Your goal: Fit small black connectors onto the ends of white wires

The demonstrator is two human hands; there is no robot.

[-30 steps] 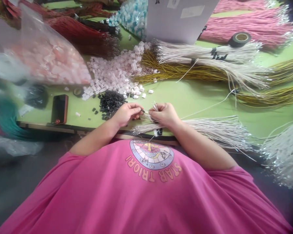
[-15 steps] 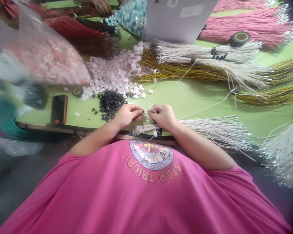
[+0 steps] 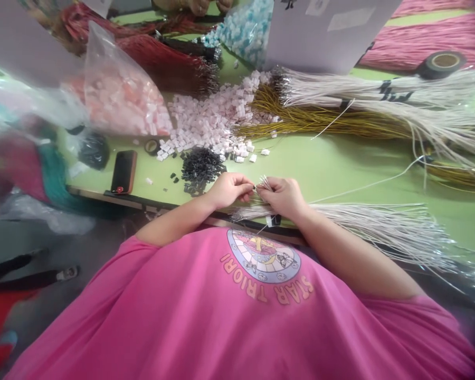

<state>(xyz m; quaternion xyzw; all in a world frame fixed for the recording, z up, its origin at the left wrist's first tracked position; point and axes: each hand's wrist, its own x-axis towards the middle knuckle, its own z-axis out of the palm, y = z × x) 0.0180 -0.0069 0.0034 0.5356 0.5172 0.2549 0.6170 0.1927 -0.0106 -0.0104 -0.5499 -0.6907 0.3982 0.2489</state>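
My left hand [image 3: 228, 190] is pinched shut on a small black connector at the near edge of the green table [image 3: 324, 169]. My right hand [image 3: 284, 196] is closed round a few white wires whose metal tips fan out above its fingers. Fingertips of both hands almost touch. A long bundle of white wires [image 3: 380, 224] lies under my right wrist and runs off to the right. A heap of small black connectors [image 3: 201, 166] lies just beyond my left hand.
A pile of pale pink housings [image 3: 214, 119], a bag of pink parts [image 3: 122, 97], a phone [image 3: 124, 171], yellow wires [image 3: 320, 121], white wire bundles [image 3: 380, 89], pink wires [image 3: 427, 42] and a tape roll [image 3: 443, 60] cover the table. Another person's hands [image 3: 200, 5] show at the far edge.
The camera has swung left, so everything sits further right in view. My hands stay together at the table edge, still holding the connector and the wires.
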